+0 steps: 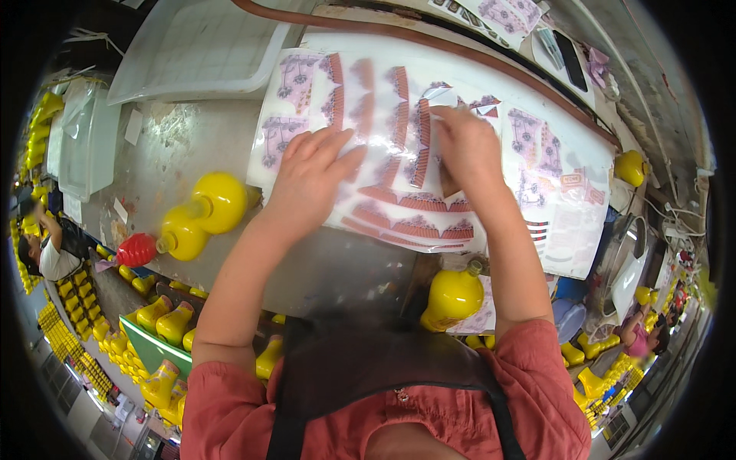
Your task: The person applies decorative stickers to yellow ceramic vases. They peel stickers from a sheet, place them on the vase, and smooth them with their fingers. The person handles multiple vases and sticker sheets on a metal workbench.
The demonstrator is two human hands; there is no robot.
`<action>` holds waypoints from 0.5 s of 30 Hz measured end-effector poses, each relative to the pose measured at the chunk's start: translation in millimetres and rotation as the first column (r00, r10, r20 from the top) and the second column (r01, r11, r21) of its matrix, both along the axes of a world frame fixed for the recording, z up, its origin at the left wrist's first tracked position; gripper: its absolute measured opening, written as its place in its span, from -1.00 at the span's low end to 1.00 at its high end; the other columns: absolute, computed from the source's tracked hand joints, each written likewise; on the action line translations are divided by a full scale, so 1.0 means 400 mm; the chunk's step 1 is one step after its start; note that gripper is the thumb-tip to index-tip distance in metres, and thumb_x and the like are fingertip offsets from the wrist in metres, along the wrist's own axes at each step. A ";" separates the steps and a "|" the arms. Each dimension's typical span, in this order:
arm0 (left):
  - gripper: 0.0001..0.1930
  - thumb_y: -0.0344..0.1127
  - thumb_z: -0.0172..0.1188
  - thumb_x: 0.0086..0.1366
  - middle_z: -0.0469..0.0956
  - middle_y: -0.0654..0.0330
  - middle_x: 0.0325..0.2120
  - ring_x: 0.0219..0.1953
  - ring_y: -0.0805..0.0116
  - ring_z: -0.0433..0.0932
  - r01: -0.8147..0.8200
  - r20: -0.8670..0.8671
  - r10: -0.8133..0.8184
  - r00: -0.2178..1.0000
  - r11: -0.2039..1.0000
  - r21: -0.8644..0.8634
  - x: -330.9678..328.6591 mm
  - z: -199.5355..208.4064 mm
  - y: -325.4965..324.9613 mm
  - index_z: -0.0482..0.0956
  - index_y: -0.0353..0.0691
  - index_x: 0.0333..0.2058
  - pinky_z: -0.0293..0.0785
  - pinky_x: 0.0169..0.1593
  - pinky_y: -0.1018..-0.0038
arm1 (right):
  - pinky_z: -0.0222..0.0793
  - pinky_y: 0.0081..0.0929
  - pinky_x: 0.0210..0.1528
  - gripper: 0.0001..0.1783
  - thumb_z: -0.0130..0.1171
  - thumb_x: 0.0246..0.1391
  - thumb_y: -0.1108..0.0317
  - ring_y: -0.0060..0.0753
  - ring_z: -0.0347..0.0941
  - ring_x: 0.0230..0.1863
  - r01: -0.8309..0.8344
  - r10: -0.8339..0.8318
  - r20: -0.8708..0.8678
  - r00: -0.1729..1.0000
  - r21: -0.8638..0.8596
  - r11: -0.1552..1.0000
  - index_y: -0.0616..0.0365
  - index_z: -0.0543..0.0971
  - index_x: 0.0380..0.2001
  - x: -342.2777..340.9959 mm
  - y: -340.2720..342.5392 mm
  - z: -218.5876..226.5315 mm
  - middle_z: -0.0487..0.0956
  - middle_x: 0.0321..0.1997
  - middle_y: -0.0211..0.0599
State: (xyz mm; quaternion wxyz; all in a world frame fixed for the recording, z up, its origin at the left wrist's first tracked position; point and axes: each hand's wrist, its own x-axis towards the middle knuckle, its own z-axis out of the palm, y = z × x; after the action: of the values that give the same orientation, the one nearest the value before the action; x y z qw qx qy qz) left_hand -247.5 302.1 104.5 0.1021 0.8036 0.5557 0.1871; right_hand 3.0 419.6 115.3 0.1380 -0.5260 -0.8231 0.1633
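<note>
A glossy decal sheet (376,153) printed with curved red-brown and purple strips lies in front of me on the white board. My left hand (310,180) rests flat on its left part, fingers stretched out. My right hand (469,149) bends over the right part, thumb and fingers closed at the upper end of a red-brown decal strip (422,142). A pale curled piece (440,93) lifts just beyond those fingertips. More purple printed sheets (537,149) lie to the right. A yellow bulb-shaped ceramic piece (454,297) lies near my right forearm.
On the left of the table lies a yellow gourd-shaped piece (218,201) beside a red ribbed object (136,250). A translucent tray (199,84) stands at the back left. A brown hose (368,27) crosses the back. Rows of yellow pieces (172,322) and other people surround the table.
</note>
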 end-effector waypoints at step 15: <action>-0.58 -0.25 0.23 0.29 0.48 0.07 0.24 0.35 0.00 0.33 0.047 0.029 -0.047 0.998 0.999 -0.018 0.223 -0.076 0.144 0.60 -0.25 0.10 0.21 0.33 0.09 | 0.55 -0.11 -0.08 -0.74 0.25 0.07 0.41 0.08 0.62 -0.14 -0.146 0.147 0.135 0.980 -0.016 0.989 -0.01 0.73 -0.15 0.052 0.203 -0.059 0.60 -0.09 -0.05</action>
State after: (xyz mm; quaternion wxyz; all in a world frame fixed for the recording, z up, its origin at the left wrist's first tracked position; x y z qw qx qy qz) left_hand -158.1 359.8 74.0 0.1218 0.8128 0.5368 0.1909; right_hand 23.6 500.6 91.7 0.0678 -0.4742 -0.8667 0.1395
